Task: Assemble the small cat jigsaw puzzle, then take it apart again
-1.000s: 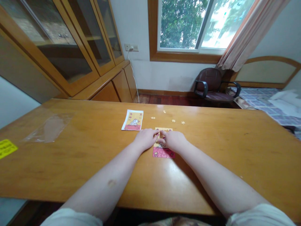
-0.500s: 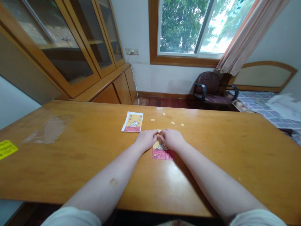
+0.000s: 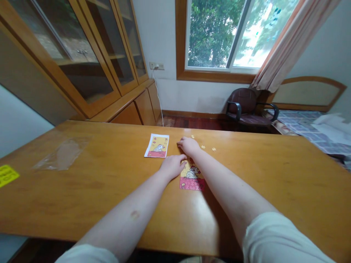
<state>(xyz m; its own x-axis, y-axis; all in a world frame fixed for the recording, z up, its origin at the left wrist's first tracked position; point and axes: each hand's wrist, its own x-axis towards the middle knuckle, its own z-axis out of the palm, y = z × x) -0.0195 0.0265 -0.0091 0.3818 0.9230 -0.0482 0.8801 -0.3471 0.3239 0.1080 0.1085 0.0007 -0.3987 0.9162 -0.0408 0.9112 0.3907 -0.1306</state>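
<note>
A partly assembled jigsaw puzzle [image 3: 192, 183] lies flat on the table, with a white cartoon animal on yellow above a pink band. My left hand [image 3: 172, 166] rests at its upper left edge, thumb and fingers apart and touching it. Beyond the puzzle's top, my right hand [image 3: 189, 147] reaches over with bent fingertips down on the tabletop. They cover the spot of a loose puzzle piece, which is hidden under them. Further loose pieces lie to the right: one puzzle piece [image 3: 192, 136] behind my hand, another piece [image 3: 203, 147] and a third piece [image 3: 214, 149].
A picture card [image 3: 157, 147] with the same design lies left of the puzzle. Farther left are a clear plastic bag [image 3: 64, 153] and a yellow label [image 3: 8, 175] on the wooden table [image 3: 109, 175]. Past the table stand a glass-fronted cabinet [image 3: 120, 91] and an armchair [image 3: 242, 104].
My right hand has left the puzzle's top edge and moved away from me to the left, onto a loose piece. My left hand stays at the puzzle. The view has tilted slightly.
</note>
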